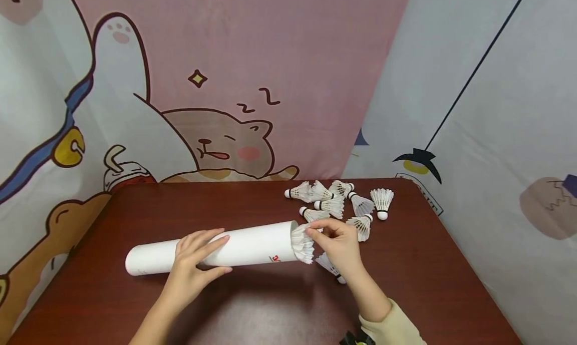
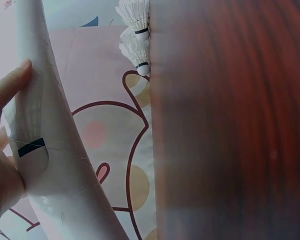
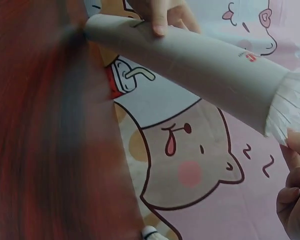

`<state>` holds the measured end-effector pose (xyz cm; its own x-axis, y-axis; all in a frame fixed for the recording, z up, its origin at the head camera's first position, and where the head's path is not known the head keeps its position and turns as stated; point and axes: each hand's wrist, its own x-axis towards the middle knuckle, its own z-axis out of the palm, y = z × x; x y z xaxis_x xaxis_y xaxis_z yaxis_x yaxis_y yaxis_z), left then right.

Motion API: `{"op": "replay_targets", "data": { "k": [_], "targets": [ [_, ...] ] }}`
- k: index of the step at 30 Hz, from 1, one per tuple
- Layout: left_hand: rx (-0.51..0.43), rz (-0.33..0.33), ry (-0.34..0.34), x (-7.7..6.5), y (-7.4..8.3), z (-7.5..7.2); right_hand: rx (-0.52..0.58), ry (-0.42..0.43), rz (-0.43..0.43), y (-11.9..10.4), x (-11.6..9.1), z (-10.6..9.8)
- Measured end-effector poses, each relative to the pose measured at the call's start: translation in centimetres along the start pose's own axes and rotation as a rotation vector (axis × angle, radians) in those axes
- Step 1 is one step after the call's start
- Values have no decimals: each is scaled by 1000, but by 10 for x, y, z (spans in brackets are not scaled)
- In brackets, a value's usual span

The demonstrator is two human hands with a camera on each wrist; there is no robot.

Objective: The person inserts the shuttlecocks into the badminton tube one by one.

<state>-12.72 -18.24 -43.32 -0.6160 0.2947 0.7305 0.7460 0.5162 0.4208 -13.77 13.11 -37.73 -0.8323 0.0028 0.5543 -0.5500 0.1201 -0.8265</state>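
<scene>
A long white shuttlecock tube (image 1: 257, 246) is held tilted slightly above the brown table, its mouth to the right. My left hand (image 1: 191, 262) grips it near the middle, fingers over the top and thumb below. A white feather shuttlecock (image 1: 302, 245) sits in the mouth with its feather skirt sticking out; the cork is hidden inside. My right hand (image 1: 340, 247) pinches the skirt's edge between thumb and fingertips. In the left wrist view, a shuttlecock shape with a black band (image 2: 32, 147) shows on the tube's side; printed or inside, I cannot tell.
Several loose shuttlecocks (image 1: 331, 206) lie in a cluster at the back right of the table (image 1: 405, 285). One shuttlecock (image 1: 330, 267) lies partly behind my right hand. A small black object (image 1: 356, 339) appears at the bottom edge by the right sleeve. A cartoon-printed cloth (image 1: 315, 84) hangs behind.
</scene>
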Motion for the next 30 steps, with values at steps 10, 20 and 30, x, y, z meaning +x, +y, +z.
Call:
{"op": "replay_targets", "data": {
  "k": [10,20,30],
  "targets": [
    [-12,-24,-16,0,-2,-2,7,1,24,-3,-4,15],
    [-8,-42,-23,-2,-1,-3,-44,2,35,0,-8,25],
    [-18,-25,-5,0,2,-1,-152,-6,-121,17,-13,32]
  ]
}}
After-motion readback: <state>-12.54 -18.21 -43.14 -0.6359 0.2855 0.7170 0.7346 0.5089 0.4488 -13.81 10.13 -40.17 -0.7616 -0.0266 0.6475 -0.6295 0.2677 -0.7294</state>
